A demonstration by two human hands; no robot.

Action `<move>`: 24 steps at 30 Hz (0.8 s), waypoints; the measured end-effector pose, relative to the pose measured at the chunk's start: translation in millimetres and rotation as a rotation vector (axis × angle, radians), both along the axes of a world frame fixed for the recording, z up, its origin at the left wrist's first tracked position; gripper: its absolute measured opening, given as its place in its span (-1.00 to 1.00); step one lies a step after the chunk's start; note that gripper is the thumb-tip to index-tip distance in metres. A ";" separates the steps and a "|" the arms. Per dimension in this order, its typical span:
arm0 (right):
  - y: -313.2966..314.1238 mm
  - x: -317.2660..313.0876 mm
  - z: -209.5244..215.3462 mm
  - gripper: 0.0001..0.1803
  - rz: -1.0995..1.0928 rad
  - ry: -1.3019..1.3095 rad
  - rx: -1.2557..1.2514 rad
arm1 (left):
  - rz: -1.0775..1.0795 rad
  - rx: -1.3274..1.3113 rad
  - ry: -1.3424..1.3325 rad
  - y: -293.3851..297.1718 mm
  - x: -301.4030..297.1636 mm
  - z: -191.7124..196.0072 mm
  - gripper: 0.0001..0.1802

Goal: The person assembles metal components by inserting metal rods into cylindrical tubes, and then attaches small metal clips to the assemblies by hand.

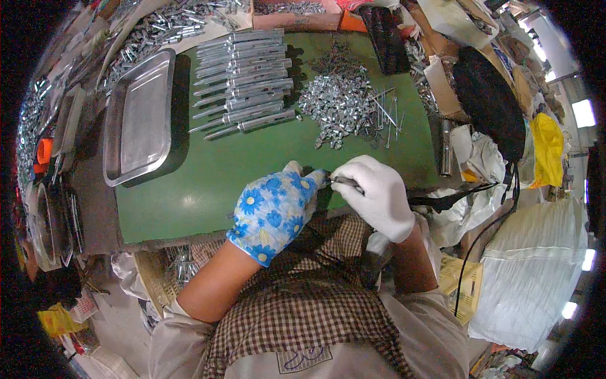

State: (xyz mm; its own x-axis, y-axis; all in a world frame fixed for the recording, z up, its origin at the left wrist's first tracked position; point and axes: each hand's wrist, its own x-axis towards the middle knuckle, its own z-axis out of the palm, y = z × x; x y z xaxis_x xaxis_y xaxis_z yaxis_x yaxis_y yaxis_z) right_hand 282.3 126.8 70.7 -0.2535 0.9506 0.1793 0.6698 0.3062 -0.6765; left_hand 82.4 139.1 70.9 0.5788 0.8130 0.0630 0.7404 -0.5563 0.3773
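Over the near edge of the green work surface (189,211), my two gloved hands meet. My left hand (273,207), in a blue flowered glove, is closed, and its fingers hide most of what it grips. My right hand (377,197), in a white glove, pinches a small dark metal piece (349,183) against the left fingertips. Beyond them lies a heap of small silvery metal parts (334,104), with several thin metal pins (386,114) along its right side. Left of the heap, slim metal rods with thicker sleeves (252,79) lie in a row.
A shallow metal tray (113,139) stands at the left. Loose metal parts (161,38) spread behind it, and a pink box (297,20) of parts stands at the back. On the right are a metal cylinder (445,148), a black cable (476,237) and a white sack (536,271).
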 end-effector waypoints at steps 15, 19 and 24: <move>7.2 -0.7 -6.1 -0.84 -0.022 0.105 -0.215 | -0.052 0.029 0.071 4.1 -0.1 5.8 -0.63; 5.7 -5.5 -5.3 -0.84 -0.031 0.020 -0.060 | -0.050 0.003 0.076 5.1 -0.3 4.4 -0.63; 4.1 -2.6 -5.1 -0.85 -0.048 0.061 -0.196 | -0.080 0.043 0.036 4.0 -3.4 3.5 -0.62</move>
State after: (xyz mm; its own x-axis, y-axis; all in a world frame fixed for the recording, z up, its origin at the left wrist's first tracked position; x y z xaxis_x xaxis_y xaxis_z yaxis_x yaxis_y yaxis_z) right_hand 279.7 130.9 65.7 -0.2010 0.9796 0.0030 0.6364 0.1329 -0.7599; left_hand 79.1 143.1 74.5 0.6442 0.7612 0.0744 0.7058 -0.6291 0.3257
